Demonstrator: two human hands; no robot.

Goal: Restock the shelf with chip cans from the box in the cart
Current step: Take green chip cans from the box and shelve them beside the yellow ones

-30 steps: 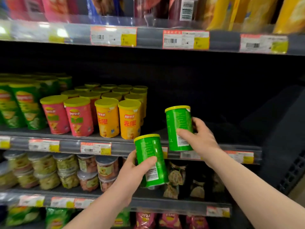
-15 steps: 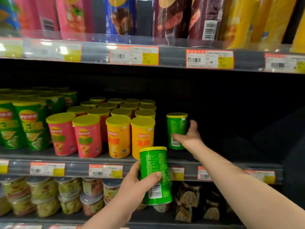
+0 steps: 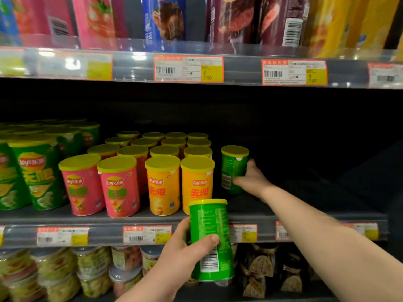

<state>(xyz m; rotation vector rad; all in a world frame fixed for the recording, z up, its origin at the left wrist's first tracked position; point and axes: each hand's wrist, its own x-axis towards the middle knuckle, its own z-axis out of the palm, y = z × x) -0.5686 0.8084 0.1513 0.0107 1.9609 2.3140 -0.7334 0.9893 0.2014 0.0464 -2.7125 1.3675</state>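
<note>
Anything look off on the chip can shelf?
Only facing: the shelved green can in the right hand shows its barcode outward, unlike the logo-forward orange cans beside it. The left hand grips a second green can. Nothing spilled.

Small green cans (image 3: 210, 232): two, at 6 and 4 o'clock. Front row at 8 o'clock: two pink cans (image 3: 118, 188), two orange cans (image 3: 163, 188). Yellow lids (image 3: 164, 151) behind them: twelve.
</note>
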